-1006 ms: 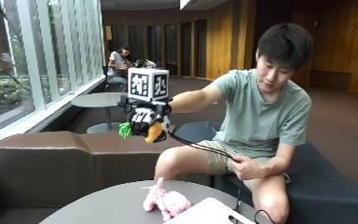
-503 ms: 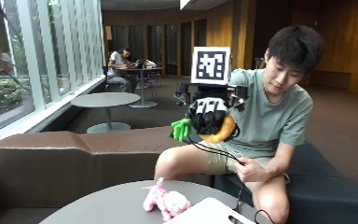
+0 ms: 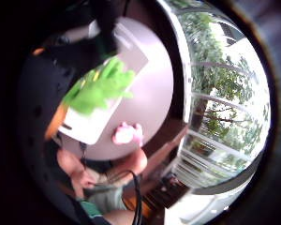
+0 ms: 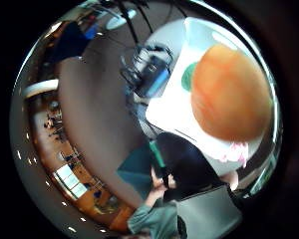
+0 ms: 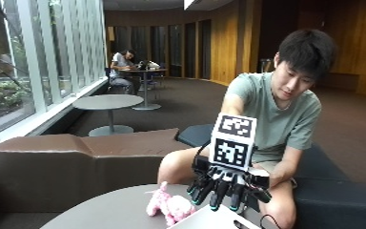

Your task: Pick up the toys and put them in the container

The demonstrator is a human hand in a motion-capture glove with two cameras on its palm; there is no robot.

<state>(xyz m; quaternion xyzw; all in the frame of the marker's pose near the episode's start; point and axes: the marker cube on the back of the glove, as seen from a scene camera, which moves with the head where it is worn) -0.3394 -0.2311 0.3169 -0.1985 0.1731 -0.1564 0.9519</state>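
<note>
— Round grey counter (image 5: pixel 113 210) by a brown bench; what's the toy like?

— Orange, smooth, rounded, with fuzzy green leaves: toy (image 4: pixel 231 92) sits against the palm, over the white flat-walled container (image 3: pixel 91 124).

— And beside the container?

— Fluffy pink plush (image 5: pixel 169 206) lying on the counter.

— The hands?

— Gloved right hand (image 5: pixel 224 188) hangs above the container, fingers pointing down; grip can't be told.

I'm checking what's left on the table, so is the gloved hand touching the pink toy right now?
Apart. The outside view shows the gloved right hand above the white container, with bare table between its fingers and the pink toy.
</note>
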